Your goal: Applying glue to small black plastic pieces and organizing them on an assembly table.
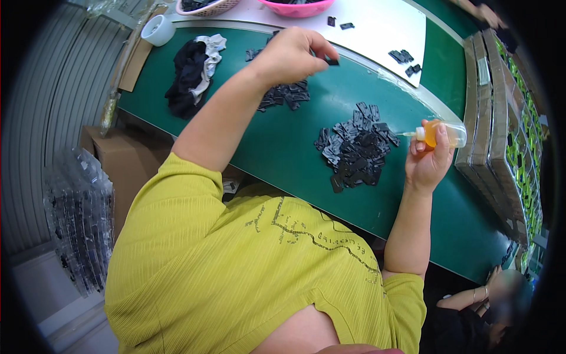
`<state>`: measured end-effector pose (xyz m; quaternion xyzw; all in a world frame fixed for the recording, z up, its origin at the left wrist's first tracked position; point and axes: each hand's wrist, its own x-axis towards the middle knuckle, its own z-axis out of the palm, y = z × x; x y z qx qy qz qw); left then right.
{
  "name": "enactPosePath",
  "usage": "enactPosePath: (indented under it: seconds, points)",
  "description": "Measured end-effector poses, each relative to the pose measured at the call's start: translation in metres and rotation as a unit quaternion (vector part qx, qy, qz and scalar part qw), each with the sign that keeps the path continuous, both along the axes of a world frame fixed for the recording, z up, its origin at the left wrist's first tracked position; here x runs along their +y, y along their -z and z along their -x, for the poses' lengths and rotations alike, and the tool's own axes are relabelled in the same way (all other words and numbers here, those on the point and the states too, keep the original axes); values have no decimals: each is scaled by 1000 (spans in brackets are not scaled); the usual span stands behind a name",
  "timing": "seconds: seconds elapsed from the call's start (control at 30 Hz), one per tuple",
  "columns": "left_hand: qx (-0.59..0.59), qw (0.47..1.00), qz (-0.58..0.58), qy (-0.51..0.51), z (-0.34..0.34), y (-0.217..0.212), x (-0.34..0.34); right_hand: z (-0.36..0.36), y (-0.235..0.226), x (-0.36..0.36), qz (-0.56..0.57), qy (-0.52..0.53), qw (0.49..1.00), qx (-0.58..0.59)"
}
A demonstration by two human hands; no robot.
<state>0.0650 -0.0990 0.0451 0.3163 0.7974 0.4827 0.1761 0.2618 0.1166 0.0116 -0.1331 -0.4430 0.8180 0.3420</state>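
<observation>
Carefully, a small black piece (333, 62) is pinched between the thumb and fingertips of the left hand (289, 56), held over the far side of a green table (265, 147), near the edge of a white board (377, 35). A squeeze bottle (454, 134) of amber liquid is gripped in the right hand (429, 165), its fingers closed around the body and its thin nozzle (407, 134) pointed left, beside a heap of black pieces (356, 150). A second heap (287, 95) is partly hidden by the left forearm. Farther left, black and white cloths (188, 76) are bunched near a white cup (158, 30). At the far edge, a pink basket (300, 8) is seen; at right, cardboard trays (480, 100) are stood together.
</observation>
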Motion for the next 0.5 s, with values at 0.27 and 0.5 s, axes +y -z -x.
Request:
enactPosePath:
  seconds: [0.27,0.5]
  points:
    - [-383,905,-166,81,-82,28,48,-2,-1,-1,0,-5,1000,16]
    - [-376,903,-186,92,-89,39,52,-3,-1,-14,-87,2,996,25]
